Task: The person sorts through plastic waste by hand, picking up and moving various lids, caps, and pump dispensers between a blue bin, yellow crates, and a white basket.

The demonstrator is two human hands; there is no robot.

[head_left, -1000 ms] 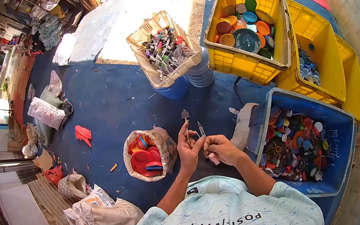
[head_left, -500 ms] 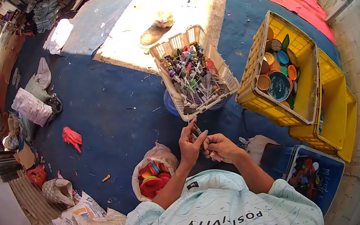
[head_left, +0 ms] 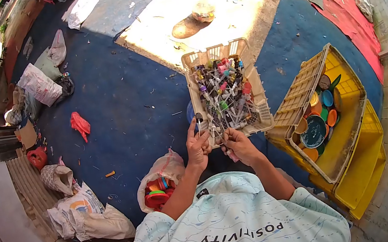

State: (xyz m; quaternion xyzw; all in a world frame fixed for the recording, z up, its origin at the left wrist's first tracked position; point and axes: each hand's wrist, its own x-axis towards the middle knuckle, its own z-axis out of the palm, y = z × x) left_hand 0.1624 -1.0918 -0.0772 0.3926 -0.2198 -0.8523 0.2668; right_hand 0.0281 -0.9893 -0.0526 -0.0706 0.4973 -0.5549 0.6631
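My left hand [head_left: 198, 149] is closed around a small dark-capped piece with a thin pale stem [head_left: 198, 118], which stands up beside the raised index finger. To its right, my right hand [head_left: 241, 147] is closed in a pinch near the crate's front rim. A bit of something pinkish [head_left: 232, 156] shows under its fingers, too small to name. Both hands are just in front of a cream plastic crate [head_left: 258, 90]. Inside that crate lies a heap of small caps with thin tubes [head_left: 224, 92] in black, pink, green, purple and clear.
At the right, tilted yellow crates [head_left: 349, 88] hold round coloured lids [head_left: 313, 131]. A sack [head_left: 173, 165] with red plastic pieces stands left of my arms. Further left lie white sacks [head_left: 88, 212] and a red bag [head_left: 80, 126] on the blue floor covering [head_left: 122, 123].
The view has shifted, so the crate sits lower and nearer the hands. My hands have moved apart, and the dark-capped piece now shows upright at my left hand.
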